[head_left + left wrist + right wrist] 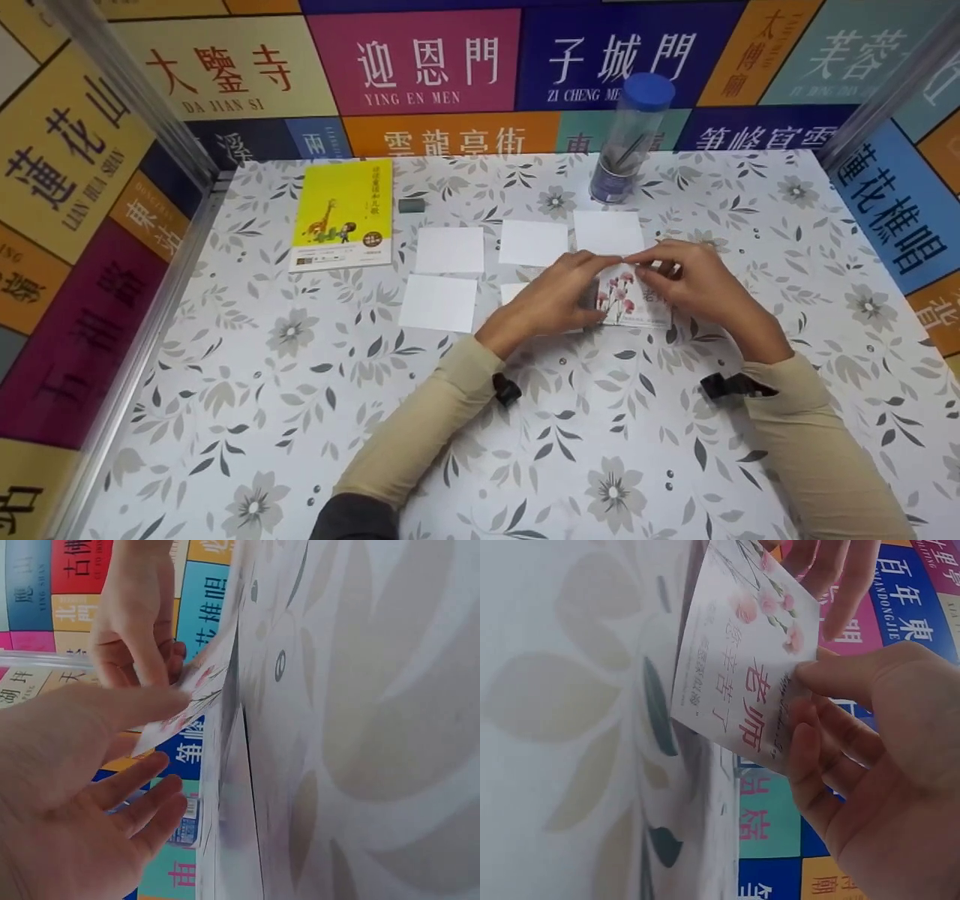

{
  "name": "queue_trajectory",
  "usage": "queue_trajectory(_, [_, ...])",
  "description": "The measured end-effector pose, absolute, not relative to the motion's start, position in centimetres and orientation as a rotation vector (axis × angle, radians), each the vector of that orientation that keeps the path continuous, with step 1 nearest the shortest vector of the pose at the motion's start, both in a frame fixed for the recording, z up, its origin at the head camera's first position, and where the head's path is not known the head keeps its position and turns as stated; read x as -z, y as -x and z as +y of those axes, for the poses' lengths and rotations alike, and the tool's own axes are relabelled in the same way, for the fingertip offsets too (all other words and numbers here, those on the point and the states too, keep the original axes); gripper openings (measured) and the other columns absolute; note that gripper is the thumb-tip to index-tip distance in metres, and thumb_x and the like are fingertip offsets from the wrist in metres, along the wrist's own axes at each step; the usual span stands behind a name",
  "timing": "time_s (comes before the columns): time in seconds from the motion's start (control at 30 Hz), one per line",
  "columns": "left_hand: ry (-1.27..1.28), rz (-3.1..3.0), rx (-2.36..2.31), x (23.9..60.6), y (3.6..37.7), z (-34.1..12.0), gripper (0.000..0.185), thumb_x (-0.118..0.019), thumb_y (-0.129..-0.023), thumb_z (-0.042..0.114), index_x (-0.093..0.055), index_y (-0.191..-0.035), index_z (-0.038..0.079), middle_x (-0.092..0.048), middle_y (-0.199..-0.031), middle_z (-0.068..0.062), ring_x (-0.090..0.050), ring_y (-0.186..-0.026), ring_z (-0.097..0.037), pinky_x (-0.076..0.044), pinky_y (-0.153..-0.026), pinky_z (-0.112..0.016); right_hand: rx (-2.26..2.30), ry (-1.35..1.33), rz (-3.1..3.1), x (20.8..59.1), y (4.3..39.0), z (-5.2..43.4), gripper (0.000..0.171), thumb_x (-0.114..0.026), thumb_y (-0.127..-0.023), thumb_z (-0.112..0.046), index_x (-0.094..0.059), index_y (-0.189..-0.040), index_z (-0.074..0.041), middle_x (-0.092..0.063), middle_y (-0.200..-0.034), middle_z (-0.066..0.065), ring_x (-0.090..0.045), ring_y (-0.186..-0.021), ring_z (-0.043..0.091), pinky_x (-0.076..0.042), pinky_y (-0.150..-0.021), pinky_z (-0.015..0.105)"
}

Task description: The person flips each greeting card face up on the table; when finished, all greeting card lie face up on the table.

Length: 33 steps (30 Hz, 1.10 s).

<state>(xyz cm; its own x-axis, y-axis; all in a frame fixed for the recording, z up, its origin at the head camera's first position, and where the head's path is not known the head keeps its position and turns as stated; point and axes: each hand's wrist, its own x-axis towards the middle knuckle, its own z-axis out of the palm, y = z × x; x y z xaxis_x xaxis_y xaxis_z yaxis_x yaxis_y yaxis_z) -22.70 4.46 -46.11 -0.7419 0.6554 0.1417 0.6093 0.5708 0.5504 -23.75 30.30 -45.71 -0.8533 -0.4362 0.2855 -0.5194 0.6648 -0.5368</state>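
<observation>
Both hands meet over a small glossy card printed with pink carnations and red characters [628, 300], which stands tilted with its lower edge on the floral-patterned surface [247, 420], just in front of a row of blank white paper rectangles [450, 250]. The left hand [559, 292] pinches the card's upper left edge with its thumb, the other fingers loosely spread; its grip is narrow. The right hand [694, 281] pinches the upper right edge between thumb and forefinger, equally tight. The card looks thin and slightly bowed, possibly laminated. Farther back stand a flat yellow paperback book [343, 214] and a clear plastic tube with a blue cap [628, 139].
</observation>
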Motion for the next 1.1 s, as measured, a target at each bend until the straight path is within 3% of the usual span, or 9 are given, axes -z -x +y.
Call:
queue_trajectory(0.1, [-1.102,2.741,-0.694,46.3,22.2,4.5,0.09,-0.079,-0.084,0.039,-0.03,-0.158,0.024,-0.044,-0.153,0.001,-0.039,-0.142,-0.017,-0.031,-0.122,-0.03,-0.93,-0.763,-2.803,46.2,23.9,30.3,0.024,-0.074,-0.09,-0.011,-0.077,-0.112,-0.02,-0.076,-0.1,-0.001,-0.066,-0.071,0.012,-0.052,-0.061,0.015])
queue_trajectory(0.33, [-1.07,2.805,-0.467,46.5,21.5,5.1,0.089,-0.074,-0.087,0.048,-0.031,-0.158,0.017,-0.025,-0.167,0.002,-0.022,-0.154,-0.023,-0.027,-0.124,-0.041,-0.93,-0.707,-2.913,46.9,24.1,30.4,0.024,-0.073,-0.091,-0.015,-0.076,-0.114,-0.023,-0.076,-0.108,-0.003,-0.069,-0.076,0.01,-0.054,-0.065,0.017])
queue_trajectory(0.57, [-0.913,2.765,-0.417,46.8,21.6,4.8,0.074,-0.068,-0.089,0.056,-0.046,-0.15,0.021,-0.028,-0.165,-0.005,-0.021,-0.154,-0.029,-0.022,-0.126,-0.046,-0.944,-0.79,-3.029,46.9,23.9,30.6,0.04,-0.083,-0.084,-0.028,-0.072,-0.122,-0.021,-0.07,-0.113,0.001,-0.064,-0.075,0.014,-0.052,-0.062,0.023])
queue_trajectory(0.73, [-0.9,2.772,-0.417,46.8,21.6,4.9,0.073,-0.068,-0.088,0.059,-0.049,-0.147,0.021,-0.028,-0.165,-0.008,-0.02,-0.154,-0.032,-0.021,-0.126,-0.049,-0.936,-0.789,-3.086,46.9,23.7,30.5,0.056,-0.088,-0.075,-0.041,-0.07,-0.125,-0.023,-0.061,-0.109,0.002,-0.059,-0.075,0.018,-0.049,-0.064,0.024])
queue_trajectory(0.83, [-0.908,2.761,-0.429,46.7,21.7,4.8,0.077,-0.069,-0.087,0.059,-0.047,-0.149,0.02,-0.027,-0.165,-0.009,-0.018,-0.154,-0.032,-0.019,-0.127,-0.049,-0.931,-0.798,-3.108,46.9,23.6,30.5,0.062,-0.089,-0.073,-0.042,-0.068,-0.127,-0.022,-0.057,-0.108,0.005,-0.058,-0.075,0.021,-0.048,-0.061,0.025])
queue_trajectory(0.97, [-0.96,2.728,-0.406,46.1,21.9,4.3,0.092,-0.072,-0.083,0.062,-0.033,-0.157,0.024,-0.023,-0.167,-0.005,-0.015,-0.156,-0.029,-0.017,-0.128,-0.048,-0.904,-0.816,-3.114,46.9,23.7,30.4,0.062,-0.088,-0.074,-0.043,-0.067,-0.129,-0.022,-0.056,-0.11,0.007,-0.058,-0.077,0.022,-0.047,-0.063,0.025])
queue_trajectory(1.1, [-1.082,2.695,-0.362,45.4,22.4,3.5,0.103,-0.077,-0.077,0.063,-0.028,-0.159,0.026,-0.029,-0.165,-0.002,-0.022,-0.153,-0.026,-0.022,-0.126,-0.046,-0.898,-0.806,-3.115,46.7,23.6,30.2,0.06,-0.087,-0.076,-0.044,-0.067,-0.128,-0.022,-0.057,-0.112,0.005,-0.059,-0.079,0.021,-0.048,-0.066,0.026])
